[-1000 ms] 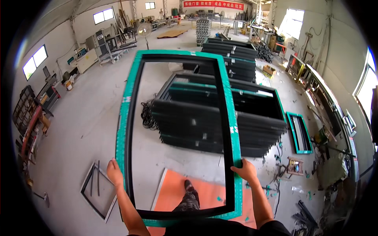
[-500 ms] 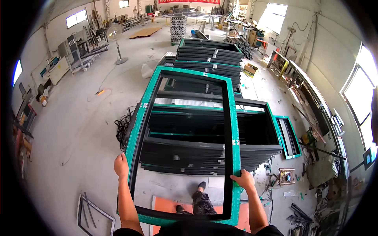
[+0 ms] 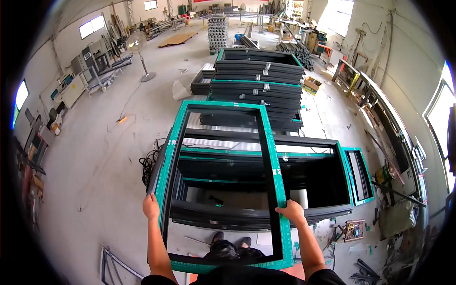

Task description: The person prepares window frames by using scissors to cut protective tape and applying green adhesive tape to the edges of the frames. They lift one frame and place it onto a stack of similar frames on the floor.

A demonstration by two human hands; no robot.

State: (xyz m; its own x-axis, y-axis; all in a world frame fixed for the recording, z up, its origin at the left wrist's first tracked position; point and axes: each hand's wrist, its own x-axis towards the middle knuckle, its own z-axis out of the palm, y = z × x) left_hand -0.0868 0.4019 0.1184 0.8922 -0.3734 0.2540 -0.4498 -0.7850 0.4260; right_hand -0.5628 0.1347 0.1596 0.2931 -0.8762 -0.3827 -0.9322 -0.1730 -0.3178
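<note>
Big rect. green-and-black frame [image 3: 278, 178] is held up in front of the person's body, near end by the torso, far end out over the nearer stack [image 3: 318, 212] of black frames; can't tell if it touches it. L hand [image 3: 151, 207] is clamped on the L long rail, R hand [image 3: 292, 211] on the R long rail, a bit below mid-length, thumb over the top face; fingers underneath mostly hidden. Thru the opening: part of the stack, plus the person's dark shoes [image 3: 217, 237] at the near end.

Just R of the stack, a smaller green-edged frame [image 3: 368, 175] leans at a tilt; L of it, a coil of black cable [image 3: 151, 161] lies on the floor [image 3: 95, 156]. Nearer on the R: a small wooden stool [image 3: 355, 230] w/ tools etc. on it, & loose dark strips [image 3: 365, 271]. Bottom L, a pale frame [image 3: 126, 266], partly cut off, w/ strips across it.

Beyond, a farther stack [image 3: 256, 88] of black frames w/ some green edges, an open cardboard box [image 3: 312, 84] to its R. Farther back L, a pedestal fan [image 3: 137, 42] & a brown sheet [image 3: 178, 39] flat on the floor.
</note>
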